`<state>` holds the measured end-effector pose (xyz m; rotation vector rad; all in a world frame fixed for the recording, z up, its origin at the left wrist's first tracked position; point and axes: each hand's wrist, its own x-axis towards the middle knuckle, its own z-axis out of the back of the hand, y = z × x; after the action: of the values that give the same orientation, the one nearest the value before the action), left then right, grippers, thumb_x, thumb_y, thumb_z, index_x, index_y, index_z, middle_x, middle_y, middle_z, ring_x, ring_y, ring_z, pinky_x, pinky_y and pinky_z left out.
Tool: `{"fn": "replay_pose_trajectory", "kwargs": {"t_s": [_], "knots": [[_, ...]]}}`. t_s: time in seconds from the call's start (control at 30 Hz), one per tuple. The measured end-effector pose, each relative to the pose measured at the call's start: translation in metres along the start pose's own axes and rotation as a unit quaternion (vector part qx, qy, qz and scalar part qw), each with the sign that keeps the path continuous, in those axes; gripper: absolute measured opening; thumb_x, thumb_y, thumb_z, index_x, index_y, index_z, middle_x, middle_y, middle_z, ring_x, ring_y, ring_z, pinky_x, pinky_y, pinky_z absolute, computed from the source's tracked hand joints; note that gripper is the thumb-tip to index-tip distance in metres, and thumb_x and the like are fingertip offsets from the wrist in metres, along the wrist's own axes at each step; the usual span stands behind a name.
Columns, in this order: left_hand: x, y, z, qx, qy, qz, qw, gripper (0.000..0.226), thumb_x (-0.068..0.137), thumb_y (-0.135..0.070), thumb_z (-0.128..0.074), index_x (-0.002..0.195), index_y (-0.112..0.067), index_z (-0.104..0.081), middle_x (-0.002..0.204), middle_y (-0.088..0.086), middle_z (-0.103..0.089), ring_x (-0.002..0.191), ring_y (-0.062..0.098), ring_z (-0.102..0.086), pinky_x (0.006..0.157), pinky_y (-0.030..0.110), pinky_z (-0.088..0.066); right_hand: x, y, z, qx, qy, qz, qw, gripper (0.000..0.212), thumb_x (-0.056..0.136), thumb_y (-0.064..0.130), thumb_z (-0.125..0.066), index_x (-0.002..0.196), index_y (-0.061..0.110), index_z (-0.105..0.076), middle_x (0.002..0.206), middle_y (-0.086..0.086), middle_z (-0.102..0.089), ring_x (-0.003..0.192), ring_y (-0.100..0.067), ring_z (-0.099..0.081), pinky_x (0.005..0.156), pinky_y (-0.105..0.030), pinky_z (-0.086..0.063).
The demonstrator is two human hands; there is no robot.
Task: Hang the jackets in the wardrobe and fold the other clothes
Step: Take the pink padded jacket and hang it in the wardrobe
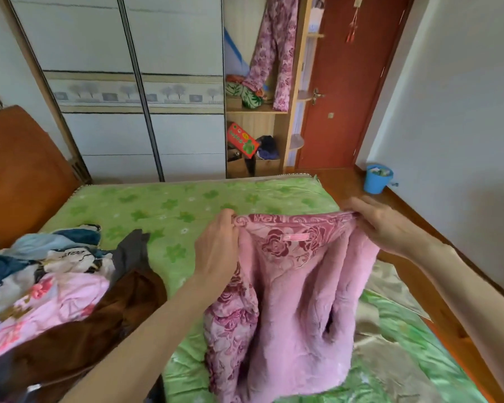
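A pink padded garment with a rose pattern and fleecy lining hangs above the green bed. My left hand pinches its top edge at the left corner. My right hand grips the same edge at the right. A matching rose-patterned jacket hangs in the open section of the wardrobe. A pile of mixed clothes lies on the bed at the left, with a brown piece and a pink flowered piece on it.
The bed with its green flowered cover fills the middle. Sliding wardrobe doors stand behind it, shelves with boxes and bundles to their right. A red door is shut. A blue bucket stands on the wooden floor by the wall.
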<state>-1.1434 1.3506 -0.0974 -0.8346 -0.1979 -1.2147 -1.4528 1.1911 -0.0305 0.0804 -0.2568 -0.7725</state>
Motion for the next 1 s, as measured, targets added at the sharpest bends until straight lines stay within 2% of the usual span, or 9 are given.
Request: {"fn": "replay_pose_trajectory", "kwargs": {"t_s": [0.13, 0.23, 0.33, 0.47, 0.57, 0.67, 0.77, 0.87, 1.0], "knots": [[0.017, -0.014, -0.003, -0.037, 0.029, 0.01, 0.999, 0.023, 0.106, -0.023, -0.039, 0.115, -0.007, -0.053, 0.085, 0.004, -0.057, 0.067, 0.026, -0.054, 0.057, 0.039, -0.043, -0.017, 0.009, 0.002, 0.05, -0.008, -0.046, 0.998, 0.027, 0.097, 0.036, -0.043, 0.116, 0.021, -0.056, 0.101, -0.002, -0.057, 0.092, -0.027, -0.06, 0.085, -0.046, -0.049], [0.033, -0.018, -0.001, -0.072, 0.056, 0.004, 0.996, 0.012, 0.109, -0.019, -0.04, 0.118, -0.011, -0.042, 0.071, 0.001, -0.052, 0.052, 0.021, -0.048, 0.047, 0.033, -0.033, -0.029, 0.018, 0.01, -0.011, -0.036, -0.054, 0.998, 0.03, 0.089, 0.059, -0.04, 0.09, 0.031, -0.049, 0.078, 0.011, -0.056, 0.073, -0.021, -0.057, 0.065, -0.042, -0.05], [0.053, -0.013, 0.002, -0.064, 0.066, -0.051, 0.994, 0.008, 0.109, -0.02, -0.044, 0.114, -0.015, -0.04, 0.06, 0.0, -0.046, 0.044, 0.022, -0.044, 0.044, 0.032, -0.024, -0.039, 0.021, 0.021, -0.077, -0.058, -0.048, 0.994, 0.049, 0.091, 0.08, -0.043, 0.084, 0.031, -0.045, 0.063, 0.011, -0.052, 0.061, -0.017, -0.054, 0.052, -0.034, -0.044], [0.07, -0.013, 0.014, -0.027, 0.102, -0.181, 0.978, 0.022, 0.104, -0.031, -0.058, 0.115, -0.015, -0.046, 0.06, -0.005, -0.043, 0.046, 0.018, -0.04, 0.043, 0.032, -0.023, -0.047, 0.017, 0.038, -0.095, -0.108, -0.094, 0.985, 0.038, 0.1, 0.062, -0.046, 0.086, 0.027, -0.044, 0.077, 0.005, -0.061, 0.078, -0.036, -0.063, 0.057, -0.035, -0.037], [0.077, -0.02, 0.017, -0.018, 0.119, -0.27, 0.955, 0.027, 0.1, -0.035, -0.067, 0.104, -0.015, -0.051, 0.066, -0.009, -0.039, 0.052, 0.015, -0.038, 0.044, 0.028, -0.021, -0.056, 0.013, 0.051, -0.109, -0.14, -0.123, 0.976, 0.029, 0.103, 0.046, -0.054, 0.094, 0.018, -0.053, 0.092, -0.006, -0.069, 0.087, -0.04, -0.066, 0.063, -0.037, -0.034], [0.079, -0.033, 0.006, -0.015, 0.104, -0.326, 0.94, 0.022, 0.1, -0.034, -0.065, 0.096, -0.014, -0.056, 0.068, -0.013, -0.035, 0.052, 0.019, -0.042, 0.045, 0.026, -0.019, -0.07, 0.01, 0.063, -0.155, -0.165, -0.126, 0.966, 0.032, 0.102, 0.044, -0.055, 0.112, 0.014, -0.06, 0.097, -0.009, -0.072, 0.088, -0.042, -0.068, 0.063, -0.039, -0.037], [0.077, -0.059, -0.011, -0.013, 0.092, -0.32, 0.943, 0.02, 0.102, -0.03, -0.062, 0.091, -0.015, -0.056, 0.074, -0.001, -0.056, 0.056, 0.023, -0.052, 0.046, 0.033, -0.034, -0.093, 0.0, 0.076, -0.195, -0.184, -0.134, 0.954, 0.034, 0.102, 0.045, -0.055, 0.118, 0.015, -0.061, 0.098, -0.009, -0.073, 0.084, -0.043, -0.069, 0.062, -0.04, -0.039], [0.069, -0.1, -0.029, -0.045, 0.111, -0.261, 0.958, 0.02, 0.108, -0.026, -0.053, 0.091, -0.017, -0.047, 0.085, 0.004, -0.061, 0.066, 0.025, -0.057, 0.057, 0.043, -0.048, -0.121, -0.015, 0.091, -0.195, -0.206, -0.143, 0.948, 0.03, 0.102, 0.042, -0.059, 0.112, 0.013, -0.063, 0.093, -0.008, -0.073, 0.081, -0.044, -0.068, 0.061, -0.038, -0.038], [0.053, -0.162, -0.056, -0.112, 0.132, -0.201, 0.964, 0.013, 0.112, -0.027, -0.042, 0.105, -0.017, -0.045, 0.075, -0.002, -0.051, 0.057, 0.019, -0.049, 0.05, 0.036, -0.034, -0.16, -0.045, 0.11, -0.174, -0.228, -0.17, 0.943, 0.026, 0.1, 0.041, -0.065, 0.109, 0.016, -0.065, 0.09, -0.005, -0.074, 0.079, -0.043, -0.068, 0.062, -0.038, -0.043]]}}
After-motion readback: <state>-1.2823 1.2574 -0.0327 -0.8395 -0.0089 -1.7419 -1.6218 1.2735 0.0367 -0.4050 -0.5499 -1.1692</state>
